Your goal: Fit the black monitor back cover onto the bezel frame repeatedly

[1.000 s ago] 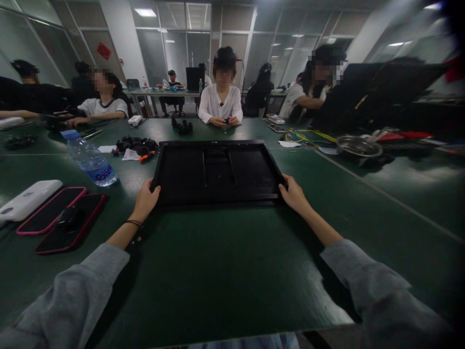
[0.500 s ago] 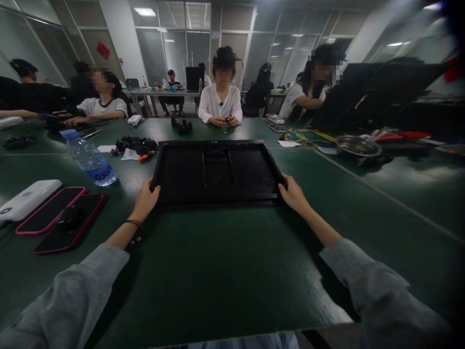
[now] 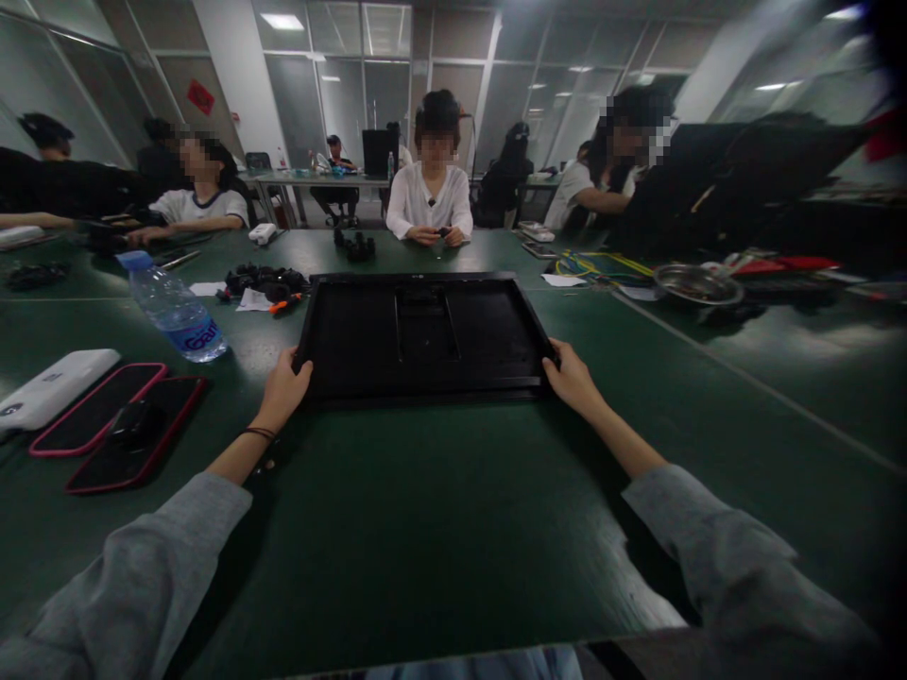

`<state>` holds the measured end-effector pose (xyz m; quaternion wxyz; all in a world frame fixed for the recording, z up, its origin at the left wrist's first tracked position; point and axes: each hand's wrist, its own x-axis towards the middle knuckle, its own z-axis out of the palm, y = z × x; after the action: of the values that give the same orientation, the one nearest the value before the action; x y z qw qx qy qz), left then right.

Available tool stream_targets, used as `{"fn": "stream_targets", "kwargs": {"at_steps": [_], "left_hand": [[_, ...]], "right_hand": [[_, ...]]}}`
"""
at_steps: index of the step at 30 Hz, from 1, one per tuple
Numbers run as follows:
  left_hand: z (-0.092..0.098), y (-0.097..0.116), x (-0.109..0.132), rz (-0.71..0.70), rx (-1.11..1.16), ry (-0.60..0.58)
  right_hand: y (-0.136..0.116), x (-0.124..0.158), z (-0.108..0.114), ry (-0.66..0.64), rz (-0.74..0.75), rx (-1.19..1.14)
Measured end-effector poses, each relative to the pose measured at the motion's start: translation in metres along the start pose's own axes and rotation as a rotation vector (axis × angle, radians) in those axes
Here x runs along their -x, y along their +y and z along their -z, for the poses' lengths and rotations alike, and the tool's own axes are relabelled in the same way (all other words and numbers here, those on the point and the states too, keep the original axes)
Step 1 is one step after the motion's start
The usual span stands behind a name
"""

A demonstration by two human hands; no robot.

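A wide black monitor casing (image 3: 354, 331) lies on the green table in front of me, its raised rim facing up and a small light mark on the far edge. A recessed rectangular section (image 3: 427, 326) runs down its middle. At the casing's near left corner my left hand (image 3: 284, 382) is closed, thumb on top of the rim and fingers mostly hidden beneath or behind it. My right hand (image 3: 571, 378) grips the near right corner in the same way. Whether the casing rests flat or is slightly lifted, I cannot tell.
On my left stand a water bottle (image 3: 177, 312), a white power bank (image 3: 53, 387) and two red-edged phones (image 3: 89, 411). Black gear (image 3: 265, 280) lies beyond. To the right are yellow cables (image 3: 609, 264) and a metal bowl (image 3: 698, 285). A person (image 3: 429, 198) sits opposite.
Both my hands and the casing stay in place. The person opposite has shifted their fingers slightly around a small dark thing.
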<state>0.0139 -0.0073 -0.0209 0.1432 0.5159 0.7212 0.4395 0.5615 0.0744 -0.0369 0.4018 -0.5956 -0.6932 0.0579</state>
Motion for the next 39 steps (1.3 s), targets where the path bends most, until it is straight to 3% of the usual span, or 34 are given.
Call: {"fn": "stream_targets", "kwargs": {"at_steps": [39], "left_hand": [[0.0003,0.0018,0.0002,-0.008,-0.032,-0.001]], "right_hand": [[-0.0014,0.0003,0.0002,-0.005,-0.016,0.006]]}}
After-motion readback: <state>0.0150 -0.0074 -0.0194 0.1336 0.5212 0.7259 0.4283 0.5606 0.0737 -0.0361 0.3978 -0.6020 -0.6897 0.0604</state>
